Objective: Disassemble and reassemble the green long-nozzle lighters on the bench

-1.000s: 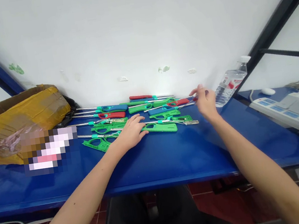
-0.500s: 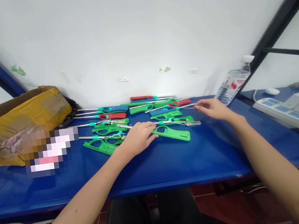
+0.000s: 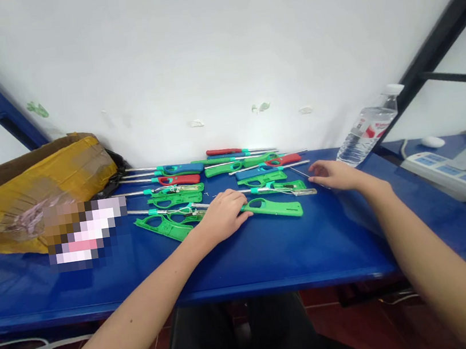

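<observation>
My left hand [image 3: 226, 214] is closed on a green lighter [image 3: 278, 207] near the middle of the blue table, its handle pointing right. My right hand [image 3: 329, 175] has its fingers curled round the end of a thin metal rod [image 3: 300, 172], right of the pile. Behind my hands lie several long lighters, among them a red one [image 3: 179, 179] and a blue one [image 3: 182, 169]. Left of my left hand is an opened green half-shell [image 3: 165, 228]. Another opened lighter [image 3: 293, 186] with wires showing rests just behind the held one.
A taped cardboard box [image 3: 44, 189] stands on the left of the blue table [image 3: 272, 267]. A water bottle [image 3: 368, 129] leans at the back right. Beyond it are a white power strip [image 3: 453, 172] and a white mouse-shaped object [image 3: 432, 142]. A white wall rises behind.
The view has shifted slightly. My right hand has turned a little, and the thin rod now slants down towards its fingers. My left hand keeps its hold on the green lighter.
</observation>
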Tool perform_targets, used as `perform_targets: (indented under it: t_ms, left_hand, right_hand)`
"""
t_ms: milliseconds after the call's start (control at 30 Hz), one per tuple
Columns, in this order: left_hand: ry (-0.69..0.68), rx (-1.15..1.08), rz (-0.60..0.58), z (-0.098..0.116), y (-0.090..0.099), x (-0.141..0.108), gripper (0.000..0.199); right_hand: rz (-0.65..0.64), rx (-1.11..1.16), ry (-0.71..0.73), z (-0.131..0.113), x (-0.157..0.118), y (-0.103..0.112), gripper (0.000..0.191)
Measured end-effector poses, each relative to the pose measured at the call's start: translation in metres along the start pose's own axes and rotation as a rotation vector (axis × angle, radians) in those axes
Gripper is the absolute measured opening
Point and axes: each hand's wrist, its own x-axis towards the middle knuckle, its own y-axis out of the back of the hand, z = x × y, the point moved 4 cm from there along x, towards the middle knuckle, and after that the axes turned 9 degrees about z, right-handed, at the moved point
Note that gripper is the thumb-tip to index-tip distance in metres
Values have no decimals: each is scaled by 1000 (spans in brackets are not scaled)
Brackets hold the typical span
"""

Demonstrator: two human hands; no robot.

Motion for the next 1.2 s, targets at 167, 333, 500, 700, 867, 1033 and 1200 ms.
perform_targets:
  t_ms: [167, 333, 500, 700, 867, 1033, 1200]
  left_hand:
    - [23, 26, 35, -4, 5, 1, 18]
    - [29, 28, 5, -13, 15, 0, 19]
    - [30, 34, -22, -19, 16, -2, 19]
    - [27, 24, -25, -21, 12, -3, 17]
    - [39, 36, -46, -21, 16, -3, 19]
    - [45, 18, -62, -18, 18, -3, 23]
    - [5, -16, -48, -17, 16, -4, 32]
  right_hand:
    - [258, -8, 166, -25, -2, 6, 30]
    - [334, 173, 498, -103, -27, -12, 23]
    - [171, 145, 704, -165, -51, -47, 39]
    - [176, 98, 660, -158, -50, -59, 37]
    - [85, 68, 615, -150, -48, -59, 41]
    - [81, 95, 666, -153, -51, -61, 37]
    - [144, 128, 707, -158, -53, -60, 34]
